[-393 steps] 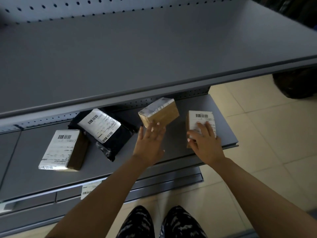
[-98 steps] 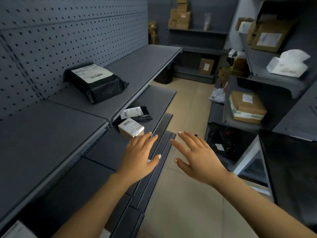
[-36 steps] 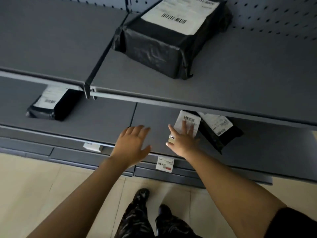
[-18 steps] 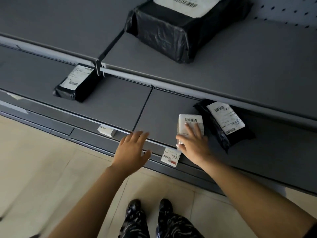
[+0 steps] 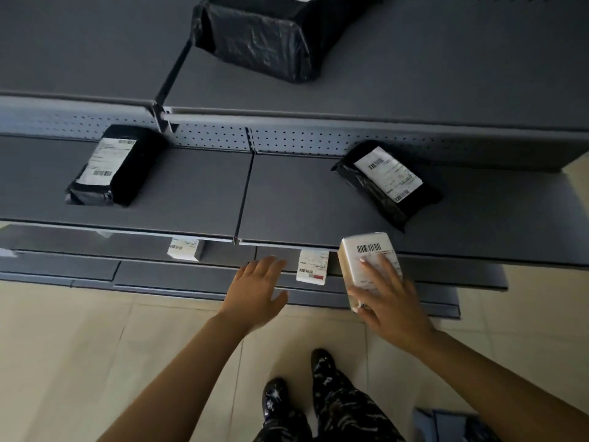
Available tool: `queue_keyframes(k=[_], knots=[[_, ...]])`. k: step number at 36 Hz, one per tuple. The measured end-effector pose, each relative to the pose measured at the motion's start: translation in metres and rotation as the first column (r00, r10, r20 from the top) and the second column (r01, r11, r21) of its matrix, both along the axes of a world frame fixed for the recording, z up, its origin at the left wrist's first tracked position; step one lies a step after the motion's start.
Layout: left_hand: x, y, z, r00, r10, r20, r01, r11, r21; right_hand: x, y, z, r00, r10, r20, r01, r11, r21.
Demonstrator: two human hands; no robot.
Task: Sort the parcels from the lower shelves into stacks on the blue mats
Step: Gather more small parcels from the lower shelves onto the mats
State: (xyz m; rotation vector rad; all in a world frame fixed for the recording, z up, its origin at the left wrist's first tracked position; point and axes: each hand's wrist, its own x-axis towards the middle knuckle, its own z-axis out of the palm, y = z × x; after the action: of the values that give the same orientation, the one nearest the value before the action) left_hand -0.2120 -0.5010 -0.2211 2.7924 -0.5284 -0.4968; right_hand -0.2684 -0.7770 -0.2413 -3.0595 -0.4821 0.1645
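Observation:
My right hand (image 5: 387, 301) grips a small brown box with a white barcode label (image 5: 363, 253), held off the front edge of the lower shelf (image 5: 287, 199). My left hand (image 5: 256, 288) hovers open and empty in front of the shelf edge, left of the box. Two black poly-bag parcels with white labels lie on the lower shelf: one at the left (image 5: 111, 165), one at the right (image 5: 387, 183). A larger black bag parcel (image 5: 261, 39) sits on the shelf above. A corner of a blue mat (image 5: 446, 424) shows on the floor at the bottom right.
Small white price tags (image 5: 312, 266) hang on the front rails of the shelves. The upper shelf (image 5: 446, 74) overhangs the back of the lower one. Beige tiled floor (image 5: 79, 346) lies below, with my legs and patterned trousers (image 5: 318, 403) at the bottom centre.
My right hand has closed on the small box and pulled it off the lower shelf toward me. My left hand stayed open near the shelf edge.

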Motion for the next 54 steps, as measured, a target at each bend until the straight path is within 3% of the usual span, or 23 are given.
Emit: queue_keyframes(k=[9,20,31,36,41,47,54], knots=[[-0.004,-0.005,-0.030,0.987,-0.155,-0.038,0.157,0.987,0.034,-0.046,0.013,-0.028,0.986,-0.156,-0.058,0.155,0.988,-0.029],[0.003,-0.039,-0.116,0.984,-0.172,-0.053,0.177,0.980,0.090,-0.036,-0.006,-0.102,0.944,-0.266,-0.194,0.272,0.962,0.003],[0.057,-0.090,-0.251,0.989,-0.135,-0.066,0.143,0.978,0.154,-0.006,-0.043,-0.200,0.952,-0.273,-0.141,0.279,0.960,0.022],[0.078,-0.117,-0.304,0.993,0.020,-0.120,-0.010,0.996,0.090,0.003,-0.056,-0.242,0.950,-0.295,-0.100,0.300,0.953,0.039],[0.082,-0.130,-0.348,0.991,0.073,-0.116,-0.059,0.991,0.116,0.007,-0.062,-0.265,0.953,-0.290,-0.085,0.295,0.954,0.048],[0.076,-0.128,-0.356,0.999,0.045,-0.007,-0.044,0.990,0.130,-0.002,-0.064,-0.265,0.964,-0.264,-0.017,0.264,0.964,0.037],[0.075,-0.145,-0.333,0.982,0.118,-0.147,-0.087,0.975,0.202,-0.013,-0.071,-0.227,0.975,-0.221,-0.010,0.221,0.975,-0.010]])
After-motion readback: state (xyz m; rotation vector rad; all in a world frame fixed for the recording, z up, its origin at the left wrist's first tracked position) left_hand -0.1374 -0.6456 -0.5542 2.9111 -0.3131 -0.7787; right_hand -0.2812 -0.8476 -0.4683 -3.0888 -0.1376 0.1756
